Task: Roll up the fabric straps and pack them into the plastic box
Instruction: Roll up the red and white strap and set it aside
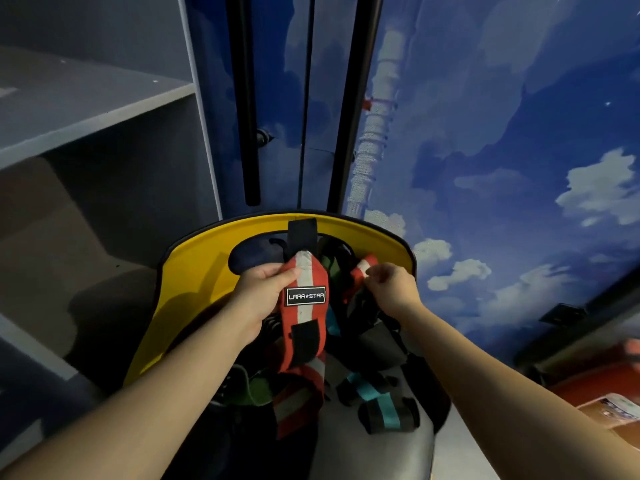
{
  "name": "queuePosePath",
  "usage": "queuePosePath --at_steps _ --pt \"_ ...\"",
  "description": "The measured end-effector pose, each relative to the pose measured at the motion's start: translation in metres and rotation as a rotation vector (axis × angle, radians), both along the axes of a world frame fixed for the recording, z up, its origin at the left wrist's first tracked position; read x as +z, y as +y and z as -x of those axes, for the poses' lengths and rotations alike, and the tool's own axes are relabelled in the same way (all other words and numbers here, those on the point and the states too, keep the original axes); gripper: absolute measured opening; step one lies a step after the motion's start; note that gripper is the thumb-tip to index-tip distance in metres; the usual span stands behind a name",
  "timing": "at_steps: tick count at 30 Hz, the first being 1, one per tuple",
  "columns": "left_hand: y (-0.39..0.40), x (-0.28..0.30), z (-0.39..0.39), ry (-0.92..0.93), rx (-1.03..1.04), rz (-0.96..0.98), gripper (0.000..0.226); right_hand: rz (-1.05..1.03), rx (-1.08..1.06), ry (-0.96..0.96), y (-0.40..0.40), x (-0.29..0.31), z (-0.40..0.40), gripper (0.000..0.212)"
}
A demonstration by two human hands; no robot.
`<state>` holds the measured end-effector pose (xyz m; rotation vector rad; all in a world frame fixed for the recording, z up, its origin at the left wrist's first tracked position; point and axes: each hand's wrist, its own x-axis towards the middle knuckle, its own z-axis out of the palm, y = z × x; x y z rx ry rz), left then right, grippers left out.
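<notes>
red-and-white strap hangs over the pile above the yellow chair, left hand fingers curled round its upper edge. right hand pinches another red strap. free one strap fully, then roll tight from one end.

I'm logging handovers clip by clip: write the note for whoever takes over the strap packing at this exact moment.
Left hand: grips the upper part of the red and white strap with the LARA STAR label; its tail hangs down unrolled.
Right hand: fingers curled, pinching another red and white strap at the far right of the pile.
Loose straps, teal and black among them, lie in a heap in front of the yellow tray.
Done: no rolled strap is visible; I cannot make out the plastic box.
Left: roll the held strap, then the rest, and pack them all.
</notes>
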<state>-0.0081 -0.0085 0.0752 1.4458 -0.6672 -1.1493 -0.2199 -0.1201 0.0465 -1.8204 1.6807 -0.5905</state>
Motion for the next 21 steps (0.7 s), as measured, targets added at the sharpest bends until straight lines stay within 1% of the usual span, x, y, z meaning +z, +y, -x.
queuePosePath --at_steps 2,4,7,8,9,11,16,19,20,21 --pt "-0.003 -0.006 0.000 -0.001 0.006 -0.015 0.008 0.069 0.039 0.112 -0.009 -0.009 -0.005 0.033" --pt "-0.004 -0.010 0.000 0.001 0.004 -0.022 0.008 0.108 0.033 0.175 -0.015 -0.014 -0.014 0.049" --pt "-0.005 -0.011 -0.001 0.005 -0.005 -0.021 0.008 0.060 0.000 0.212 -0.022 -0.019 -0.026 0.076" --pt "-0.005 -0.012 -0.001 0.002 -0.010 -0.020 0.009 0.033 0.011 0.231 -0.024 -0.020 -0.028 0.082" --pt "-0.005 -0.012 -0.002 -0.003 -0.015 -0.023 0.009 0.022 0.025 0.252 -0.026 -0.020 -0.029 0.084" --pt "-0.005 -0.013 -0.004 -0.016 -0.023 -0.030 0.012 0.011 0.025 0.267 -0.029 -0.022 -0.029 0.082" --pt "-0.003 -0.010 -0.009 -0.024 -0.017 -0.034 0.012 -0.087 0.027 0.249 -0.029 -0.016 -0.028 0.087" --pt "-0.002 -0.007 -0.012 -0.034 -0.015 -0.032 0.014 -0.143 0.017 0.202 -0.027 -0.010 -0.021 0.087" --pt "-0.001 -0.006 -0.012 -0.039 -0.014 -0.032 0.014 -0.168 0.019 0.189 -0.025 -0.006 -0.017 0.084" --pt "-0.001 -0.005 -0.012 -0.043 -0.012 -0.034 0.014 -0.186 0.024 0.168 -0.024 -0.002 -0.014 0.074"
